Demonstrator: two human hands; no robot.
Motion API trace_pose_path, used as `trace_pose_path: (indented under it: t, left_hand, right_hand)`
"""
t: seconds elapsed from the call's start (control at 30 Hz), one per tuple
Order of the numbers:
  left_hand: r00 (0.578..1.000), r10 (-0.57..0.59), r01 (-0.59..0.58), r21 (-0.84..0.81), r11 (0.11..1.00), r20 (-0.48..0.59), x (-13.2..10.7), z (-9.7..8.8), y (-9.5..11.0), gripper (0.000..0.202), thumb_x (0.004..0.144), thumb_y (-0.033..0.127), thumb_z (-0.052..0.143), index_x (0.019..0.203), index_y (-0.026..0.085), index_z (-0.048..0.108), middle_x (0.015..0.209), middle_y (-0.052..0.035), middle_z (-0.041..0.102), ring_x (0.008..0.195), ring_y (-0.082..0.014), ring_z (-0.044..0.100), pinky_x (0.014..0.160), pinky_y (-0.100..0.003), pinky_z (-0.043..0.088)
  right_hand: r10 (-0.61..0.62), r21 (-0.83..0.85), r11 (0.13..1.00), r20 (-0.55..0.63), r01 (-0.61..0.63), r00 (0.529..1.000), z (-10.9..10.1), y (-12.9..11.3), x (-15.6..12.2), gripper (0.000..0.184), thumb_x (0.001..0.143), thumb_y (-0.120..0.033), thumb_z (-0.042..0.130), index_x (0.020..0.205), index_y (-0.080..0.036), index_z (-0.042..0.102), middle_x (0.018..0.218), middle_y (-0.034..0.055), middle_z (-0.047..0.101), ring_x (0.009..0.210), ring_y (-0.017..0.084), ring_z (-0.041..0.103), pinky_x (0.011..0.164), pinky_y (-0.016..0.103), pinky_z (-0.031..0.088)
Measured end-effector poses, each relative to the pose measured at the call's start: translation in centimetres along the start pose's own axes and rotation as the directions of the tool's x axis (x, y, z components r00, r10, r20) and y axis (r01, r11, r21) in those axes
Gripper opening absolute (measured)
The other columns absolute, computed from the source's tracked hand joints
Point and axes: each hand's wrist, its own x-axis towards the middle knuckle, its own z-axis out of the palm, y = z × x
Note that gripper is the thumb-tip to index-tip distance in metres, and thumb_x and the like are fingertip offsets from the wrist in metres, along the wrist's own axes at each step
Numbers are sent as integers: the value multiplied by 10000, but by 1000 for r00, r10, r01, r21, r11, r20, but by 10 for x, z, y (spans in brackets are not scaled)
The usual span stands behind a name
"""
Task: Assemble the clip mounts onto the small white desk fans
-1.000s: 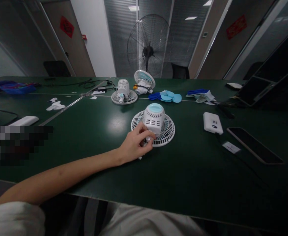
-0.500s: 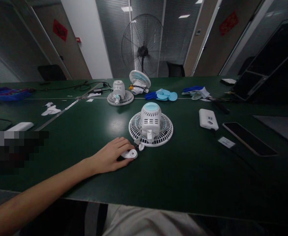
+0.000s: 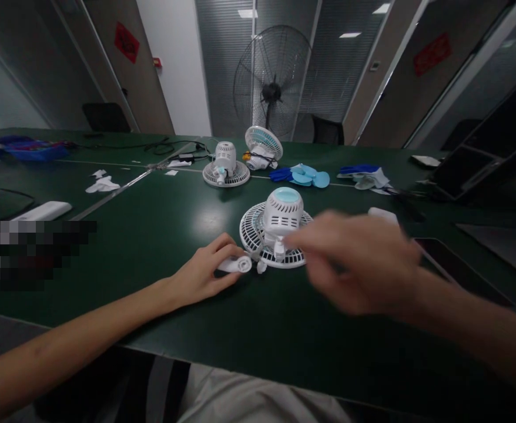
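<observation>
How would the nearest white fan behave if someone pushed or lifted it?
The nearest white fan would probably slide rather than roll, since its round grille lies flat on the green table. That wide grille should also resist tipping. Its bulky housing probably holds most weight.

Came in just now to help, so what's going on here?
The left grip holds a white piece with a round end, at the table. The right grip, blurred, is beside a white bracket on the nearest fan, which sits grille-down; whether they touch is unclear. A second fan, a third fan and light blue blades are farther back.
</observation>
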Motion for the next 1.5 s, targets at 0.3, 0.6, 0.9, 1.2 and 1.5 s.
trace_pose_path:
  t: [0.3, 0.6, 0.9, 1.2, 1.5]
  left_hand:
    - [997, -29, 26, -47, 999, -68, 3, 9, 11, 210, 1012, 354, 663, 1155, 201, 649, 1010, -39, 650, 879, -179, 632, 760, -283, 492]
    - [968, 214, -205, 82, 975, -127, 7, 14, 27, 215, 977, 218, 584, 1187, 181, 559, 958, -57, 633, 780, -165, 600, 663, -263, 473]
    - [917, 364, -358, 65, 931, -162, 27, 32, 17, 474, 928, 605, 723, 1060, 167, 599, 620, 51, 611, 513, -110, 573, 500, -232, 382]
    - [968, 241, -245, -52, 968, -64, 18, 34, 19, 427, 976, 558, 683, 1128, 166, 610, 813, -8, 699, 652, -130, 648, 592, -223, 447]
    - [963, 270, -271, 32, 962, 6, 22, 38, 16, 474, 958, 635, 660, 1071, 177, 618, 763, 12, 671, 619, -133, 614, 578, -235, 402]
  right_hand:
    - [148, -113, 988, 548, -103, 823, 92, -44, -47, 632, 868, -146, 665, 1478, -103, 505, 1451, 216, 607, 1088, 327, 688, 681, 378, 617]
    - [285, -83, 952, 582, -293, 762, 82, -40, -46, 624, 899, -54, 591, 1504, -133, 459, 1374, 197, 618, 1171, 319, 678, 746, 387, 648]
    - [392, -127, 909, 584, -397, 711, 71, -38, -61, 410, 965, -126, 571, 1372, -169, 570, 1320, 158, 652, 1138, 318, 697, 750, 417, 663]
    - [189, 157, 966, 122, -207, 974, 45, -15, -69, 269, 952, -134, 602, 1198, -238, 636, 1099, 80, 696, 941, 208, 707, 712, 325, 594]
    - [629, 360, 718, 30, -595, 777, 74, 29, -84, 130, 1041, -291, 568, 1085, -244, 680, 1088, 77, 674, 1043, 246, 664, 882, 417, 574]
